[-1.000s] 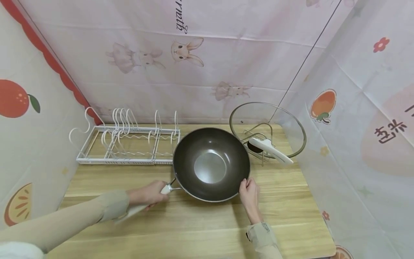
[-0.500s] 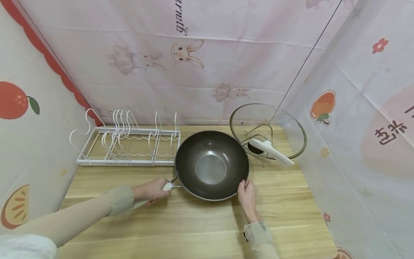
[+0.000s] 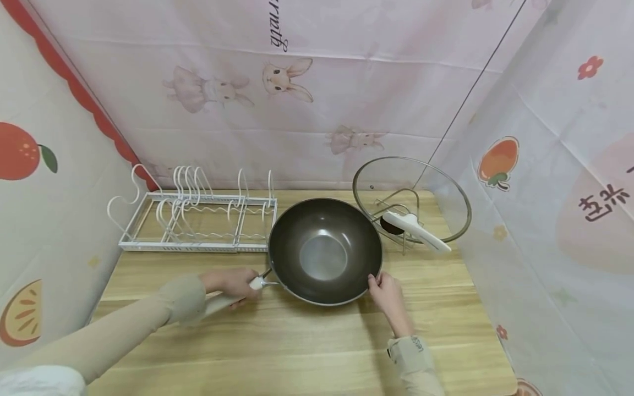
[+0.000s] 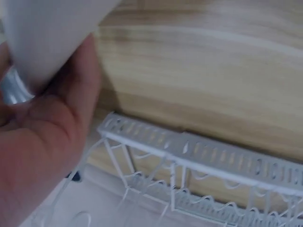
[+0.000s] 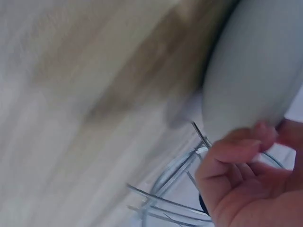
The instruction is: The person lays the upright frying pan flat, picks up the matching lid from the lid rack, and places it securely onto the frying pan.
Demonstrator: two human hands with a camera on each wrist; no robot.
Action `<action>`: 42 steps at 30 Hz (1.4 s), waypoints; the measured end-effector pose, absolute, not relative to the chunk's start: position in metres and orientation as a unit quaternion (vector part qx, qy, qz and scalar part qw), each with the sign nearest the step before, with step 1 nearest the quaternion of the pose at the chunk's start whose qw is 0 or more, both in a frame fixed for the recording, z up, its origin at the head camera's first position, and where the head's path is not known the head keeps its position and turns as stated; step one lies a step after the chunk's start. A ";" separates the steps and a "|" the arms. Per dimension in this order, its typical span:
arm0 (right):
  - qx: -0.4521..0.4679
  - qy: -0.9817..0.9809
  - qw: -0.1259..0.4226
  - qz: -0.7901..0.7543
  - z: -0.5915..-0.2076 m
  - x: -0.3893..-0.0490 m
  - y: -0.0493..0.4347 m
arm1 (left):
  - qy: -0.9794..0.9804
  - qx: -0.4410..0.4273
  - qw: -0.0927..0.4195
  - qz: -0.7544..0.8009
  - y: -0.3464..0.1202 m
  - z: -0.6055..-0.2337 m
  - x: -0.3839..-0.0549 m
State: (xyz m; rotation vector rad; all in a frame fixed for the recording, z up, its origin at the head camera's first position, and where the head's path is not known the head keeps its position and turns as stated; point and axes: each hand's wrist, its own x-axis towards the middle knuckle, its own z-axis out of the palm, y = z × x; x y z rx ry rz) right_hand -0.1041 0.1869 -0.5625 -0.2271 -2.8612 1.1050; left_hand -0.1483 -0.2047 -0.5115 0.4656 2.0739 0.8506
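Note:
A dark wok [image 3: 324, 256] with a pale outside and a white handle [image 3: 218, 303] sits at the middle of the table. My left hand [image 3: 235, 283] grips that handle near its metal joint; in the left wrist view the fingers [image 4: 85, 71] curl round it. At the wok's lower right rim, my right hand [image 3: 388, 297] pinches the edge, thumb on top. Seen from the right wrist, its curled fingers [image 5: 236, 151] lie against the wok's pale outer wall [image 5: 255, 71].
Left of the wok stands a white wire rack [image 3: 193, 247] with upright loops. At the back right, a glass lid [image 3: 460, 220] with a white handle [image 3: 418, 231] leans on a metal wire stand [image 3: 403, 242]. Printed curtains [image 3: 317, 110] enclose the wooden table [image 3: 317, 352].
The wok has shifted very slightly from a second ago, staying in both hands. My right wrist and forearm have swung a little to the right.

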 end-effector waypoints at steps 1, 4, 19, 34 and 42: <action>-0.070 -0.934 0.015 0.350 -0.559 -0.104 0.188 | 0.831 0.193 0.412 0.321 -0.204 -0.508 -0.149; -0.059 -0.940 -0.037 0.334 -0.547 -0.104 0.192 | 0.852 0.223 0.394 0.264 -0.203 -0.502 -0.155; 0.011 -0.937 -0.048 0.345 -0.461 -0.096 0.209 | 0.852 0.279 0.362 0.256 -0.171 -0.405 -0.172; 0.062 -0.947 0.114 0.295 -0.412 -0.103 0.226 | 0.904 0.265 0.251 0.223 -0.121 -0.370 -0.177; 0.069 -0.931 0.236 0.268 -0.399 -0.111 0.245 | 0.970 0.200 0.081 0.111 -0.091 -0.371 -0.186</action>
